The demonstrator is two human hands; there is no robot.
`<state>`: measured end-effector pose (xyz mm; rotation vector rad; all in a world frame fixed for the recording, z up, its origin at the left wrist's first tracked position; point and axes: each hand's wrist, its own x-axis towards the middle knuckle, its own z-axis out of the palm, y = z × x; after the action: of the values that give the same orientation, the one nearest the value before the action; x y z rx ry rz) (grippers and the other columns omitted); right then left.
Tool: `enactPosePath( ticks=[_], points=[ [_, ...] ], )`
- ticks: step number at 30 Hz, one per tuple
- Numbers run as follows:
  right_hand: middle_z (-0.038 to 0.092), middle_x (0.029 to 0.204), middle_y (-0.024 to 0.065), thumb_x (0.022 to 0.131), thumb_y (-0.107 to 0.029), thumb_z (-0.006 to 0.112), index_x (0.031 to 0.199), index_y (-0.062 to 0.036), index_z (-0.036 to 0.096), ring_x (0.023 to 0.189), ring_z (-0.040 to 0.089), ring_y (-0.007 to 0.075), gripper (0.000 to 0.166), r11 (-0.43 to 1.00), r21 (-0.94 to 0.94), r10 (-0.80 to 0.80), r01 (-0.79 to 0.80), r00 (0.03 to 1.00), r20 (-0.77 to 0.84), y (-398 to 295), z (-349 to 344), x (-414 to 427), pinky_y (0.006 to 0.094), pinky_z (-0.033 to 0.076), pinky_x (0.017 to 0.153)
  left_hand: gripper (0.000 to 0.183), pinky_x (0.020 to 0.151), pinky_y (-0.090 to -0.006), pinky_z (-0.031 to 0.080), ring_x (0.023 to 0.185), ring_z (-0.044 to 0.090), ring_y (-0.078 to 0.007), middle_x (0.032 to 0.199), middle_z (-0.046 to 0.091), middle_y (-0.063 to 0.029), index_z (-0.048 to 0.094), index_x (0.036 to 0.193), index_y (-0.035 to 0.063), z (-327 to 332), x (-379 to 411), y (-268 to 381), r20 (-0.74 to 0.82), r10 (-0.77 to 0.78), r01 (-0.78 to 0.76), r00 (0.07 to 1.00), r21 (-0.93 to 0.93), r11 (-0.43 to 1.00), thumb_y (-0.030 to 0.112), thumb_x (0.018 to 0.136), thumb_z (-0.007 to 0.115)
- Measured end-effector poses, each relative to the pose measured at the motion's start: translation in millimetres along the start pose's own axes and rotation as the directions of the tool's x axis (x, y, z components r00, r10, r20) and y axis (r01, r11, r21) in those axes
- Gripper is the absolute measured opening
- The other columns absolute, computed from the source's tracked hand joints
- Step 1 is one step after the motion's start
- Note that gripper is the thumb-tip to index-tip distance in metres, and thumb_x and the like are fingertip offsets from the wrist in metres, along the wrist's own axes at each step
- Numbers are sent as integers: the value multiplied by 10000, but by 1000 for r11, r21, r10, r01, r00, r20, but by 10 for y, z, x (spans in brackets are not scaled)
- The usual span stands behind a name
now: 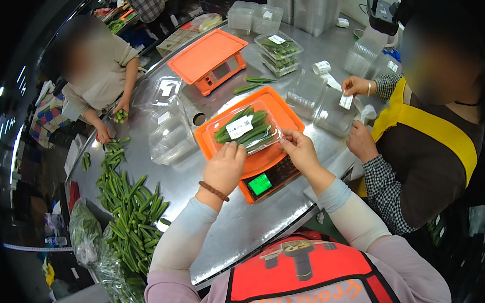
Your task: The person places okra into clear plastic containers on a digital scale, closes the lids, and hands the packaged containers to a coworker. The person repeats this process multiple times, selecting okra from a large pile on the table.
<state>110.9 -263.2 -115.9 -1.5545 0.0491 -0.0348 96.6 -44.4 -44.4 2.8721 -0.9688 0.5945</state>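
Note:
A clear plastic clamshell box (264, 140) filled with okra lies on the orange tray of a digital scale (262, 163). A white label (239, 126) with writing and a printed code is on its lid. My left hand (225, 165) has its fingers on the box's near left edge. Thumb and fingers of my right hand (302, 153) grip its near right corner. The scale's green display (260, 184) is lit, close to my left wrist.
Loose okra (132, 215) is heaped at the left beside plastic bags (83, 229). Empty clamshells (170, 132) stand left of the scale. Behind are another orange scale (208, 57) and stacked okra boxes (280, 49). A co-worker's hand (354, 86) at right holds a label; another person's hands (122, 110) hold okra.

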Motion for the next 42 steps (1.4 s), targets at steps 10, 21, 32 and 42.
enactPosePath(
  ticks=[10, 21, 32, 42],
  points=[
    [632, 854, 59, 900, -118, 551, 990, 1, 581, 737, 622, 126, 153, 927, 196, 315, -319, 948, 55, -269, 110, 57, 234, 503, 642, 328, 582, -254, 478, 716, 548, -184, 871, 547, -89, 535, 1100, 4, 149, 298, 240, 51, 122, -131, 991, 480, 867, 134, 800, 505],
    [607, 800, 60, 890, -128, 549, 935, -23, 567, 690, 564, 112, 115, 822, 412, 366, -392, 919, 145, -162, 659, 114, 227, 444, 593, 84, 587, -277, 474, 695, 547, -180, 768, 507, -37, 528, 841, 88, 222, 482, 92, -35, 119, -105, 992, 277, 955, 141, 776, 535],
    [580, 782, 27, 915, -201, 536, 906, -28, 562, 661, 490, 83, 175, 765, 590, 323, -260, 946, -2, -305, 892, -5, 233, 406, 582, 125, 581, -302, 469, 720, 549, -183, 780, 525, -35, 536, 870, 106, 153, 520, 159, -32, 68, -53, 997, 345, 937, 185, 776, 552],
    [494, 664, -13, 867, -134, 540, 814, -81, 526, 531, 408, 79, 77, 827, 512, 329, -231, 938, -107, -126, 932, 33, 222, 326, 469, 44, 569, -327, 505, 740, 563, -238, 794, 523, -74, 496, 824, 91, 213, 686, -17, -83, -46, 68, 995, 287, 955, 115, 794, 517]
  ],
)
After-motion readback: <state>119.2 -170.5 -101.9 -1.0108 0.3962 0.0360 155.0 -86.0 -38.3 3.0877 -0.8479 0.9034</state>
